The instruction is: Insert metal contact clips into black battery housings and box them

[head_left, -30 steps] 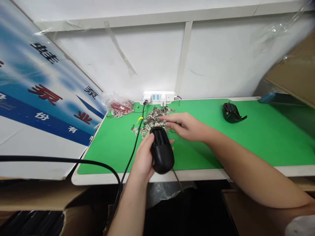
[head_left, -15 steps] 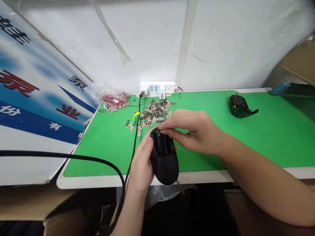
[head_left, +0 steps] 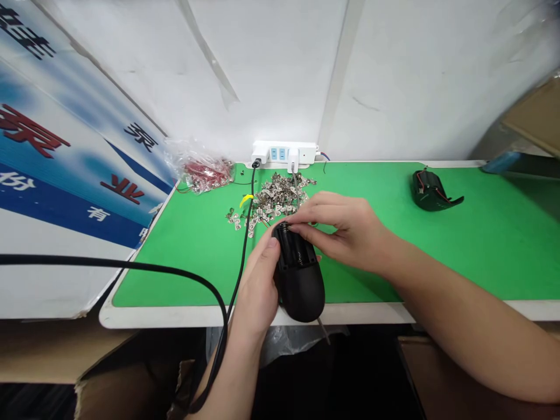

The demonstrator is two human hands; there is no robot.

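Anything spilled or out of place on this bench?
The small metal pieces look spilled: they lie loose on the green mat, a few straying left of the heap. The black cable also loops awkwardly near the left hand. Nothing looks clearly damaged.

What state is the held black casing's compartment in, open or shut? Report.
Open: the black casing has no cover over its compartment, whose recessed inside shows near the right hand.

The left hand (head_left: 258,280) and right hand (head_left: 350,233) are bare — so are both forearms (head_left: 459,309) — with smooth, rounded wrists.
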